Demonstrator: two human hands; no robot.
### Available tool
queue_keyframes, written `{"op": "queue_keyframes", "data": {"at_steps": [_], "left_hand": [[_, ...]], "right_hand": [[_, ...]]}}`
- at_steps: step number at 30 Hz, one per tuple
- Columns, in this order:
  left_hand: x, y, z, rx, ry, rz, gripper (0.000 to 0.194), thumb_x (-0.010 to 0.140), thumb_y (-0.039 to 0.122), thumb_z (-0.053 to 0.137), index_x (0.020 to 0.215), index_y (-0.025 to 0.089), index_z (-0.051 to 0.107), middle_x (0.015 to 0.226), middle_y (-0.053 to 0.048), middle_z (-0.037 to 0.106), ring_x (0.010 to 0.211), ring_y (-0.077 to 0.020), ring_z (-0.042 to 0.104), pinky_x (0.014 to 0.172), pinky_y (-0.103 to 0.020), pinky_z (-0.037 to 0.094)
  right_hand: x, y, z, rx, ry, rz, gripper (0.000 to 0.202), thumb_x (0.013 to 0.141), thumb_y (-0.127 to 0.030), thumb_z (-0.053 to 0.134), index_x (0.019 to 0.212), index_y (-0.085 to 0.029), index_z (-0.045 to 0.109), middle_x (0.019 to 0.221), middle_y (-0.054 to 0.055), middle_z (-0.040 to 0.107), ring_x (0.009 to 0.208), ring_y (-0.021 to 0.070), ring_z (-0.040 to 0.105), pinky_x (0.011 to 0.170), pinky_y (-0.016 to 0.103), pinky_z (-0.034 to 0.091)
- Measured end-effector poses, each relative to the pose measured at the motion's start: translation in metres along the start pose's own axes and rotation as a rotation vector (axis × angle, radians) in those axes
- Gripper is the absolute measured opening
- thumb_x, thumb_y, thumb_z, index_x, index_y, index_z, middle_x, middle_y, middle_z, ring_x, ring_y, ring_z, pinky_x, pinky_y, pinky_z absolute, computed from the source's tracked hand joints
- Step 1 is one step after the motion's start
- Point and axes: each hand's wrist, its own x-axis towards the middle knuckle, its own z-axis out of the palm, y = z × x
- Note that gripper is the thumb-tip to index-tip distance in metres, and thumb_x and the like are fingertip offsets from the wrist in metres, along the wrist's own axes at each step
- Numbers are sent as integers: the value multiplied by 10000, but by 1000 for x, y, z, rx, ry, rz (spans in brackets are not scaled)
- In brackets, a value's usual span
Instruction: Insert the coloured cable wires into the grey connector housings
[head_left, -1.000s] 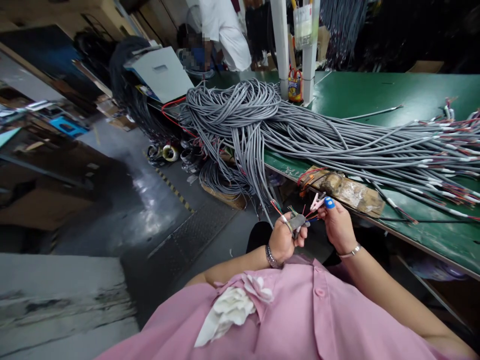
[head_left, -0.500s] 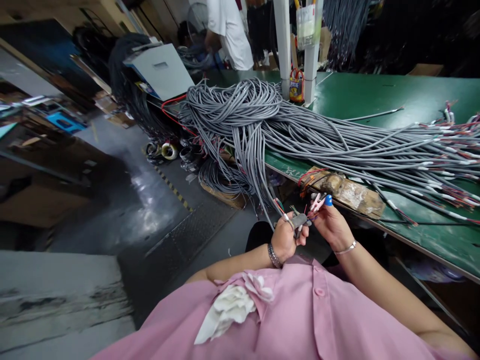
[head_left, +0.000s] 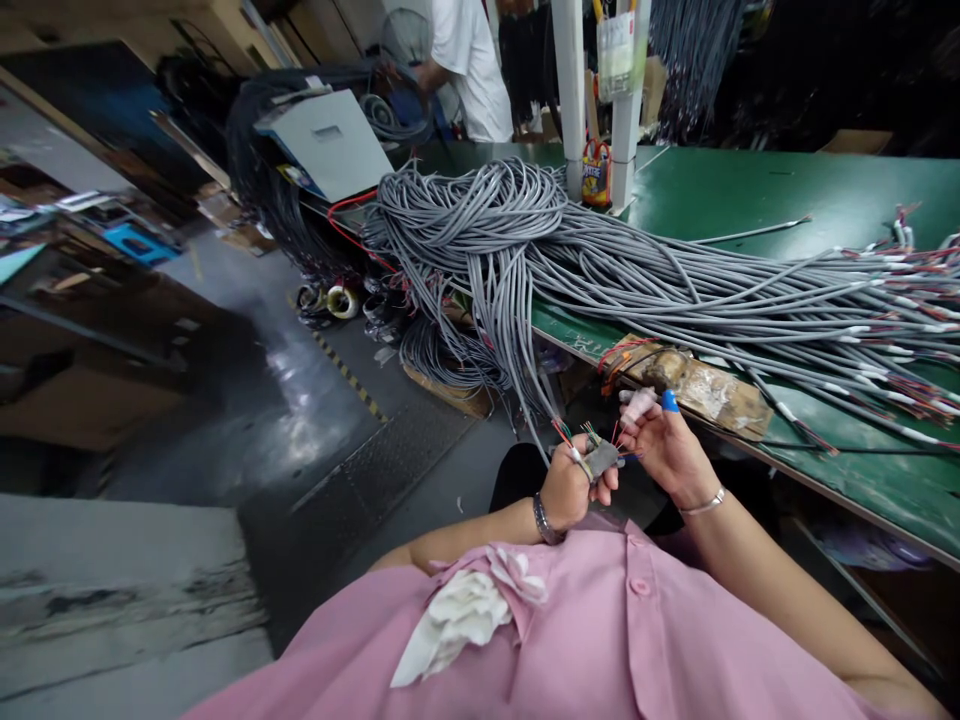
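My left hand (head_left: 568, 485) is closed around the stripped end of a grey cable (head_left: 541, 408), whose thin coloured wires (head_left: 590, 432) fan out past the fingers. A dull grey covering (head_left: 602, 459) lies at the thumb and fingertips; whether it is a finger wrap or a separate piece is unclear. Close on the right, my right hand (head_left: 671, 450) has its fingers bent in, with a blue cover (head_left: 669, 401) on one fingertip. A blurred pale pink piece (head_left: 640, 405) is at its fingers, and thin red and blue wires run between the two hands.
A large heap of grey cables (head_left: 480, 205) spreads over the green table (head_left: 750, 195) and hangs off its front edge. A taped wooden block (head_left: 709, 392) lies at that edge. White posts (head_left: 571, 100) rise behind. A person in a white shirt (head_left: 480, 75) stands beyond.
My right hand has shifted slightly right and away from my left hand. The pale pink piece has turned and is more blurred. My left hand keeps its grip on the cable.
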Motion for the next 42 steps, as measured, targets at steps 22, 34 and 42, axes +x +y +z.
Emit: {"op": "queue_keyframes", "data": {"at_steps": [22,34,42], "left_hand": [[10,8,5,200,103,114,340,802,473,606,707,154,536,561,5,603,370,-65,494,379,-184,327],[3,9,-1,215,83,109,361,803,488,596,682,152,542,560,-9,612,375,-71,500,389,-190,333],[-2,-2,-11,281,2,84,352,813,472,593,693,143,563,585,-24,614,399,-73,512,400,-182,338]], "right_hand": [[11,12,8,-18,164,-223,299,744,-498,712,744,-202,673,713,-1,632,634,132,529,620,276,449],[-2,8,-1,23,25,-24,447,795,-651,544,853,-230,682,791,17,656,643,129,560,611,265,483],[-12,-16,-18,-457,-233,216,260,762,-411,718,790,-154,689,693,22,638,581,108,557,592,249,471]]}}
